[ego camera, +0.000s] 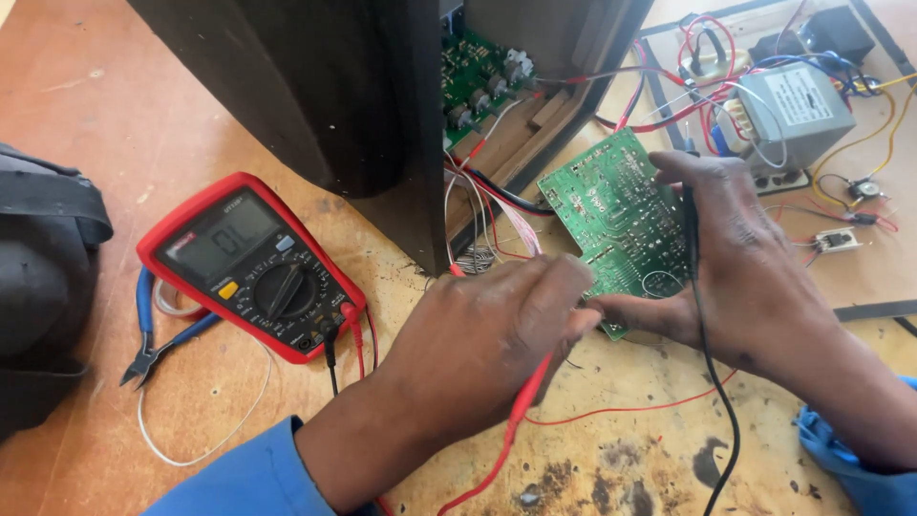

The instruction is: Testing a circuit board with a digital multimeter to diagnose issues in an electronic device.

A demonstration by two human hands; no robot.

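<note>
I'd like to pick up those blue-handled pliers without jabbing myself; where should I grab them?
Take the blue-handled pliers by the two blue handles, reaching from the meter side. The pointed jaws face down-left toward the black bag; one handle lies partly under the meter.

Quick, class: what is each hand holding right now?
Left hand: closed on the red probe.
Right hand: holding the green circuit board and black probe lead.

You see a worn orange-brown wooden tabletop (86, 105), with dark burn stains (621, 478) near you, under even light.
</note>
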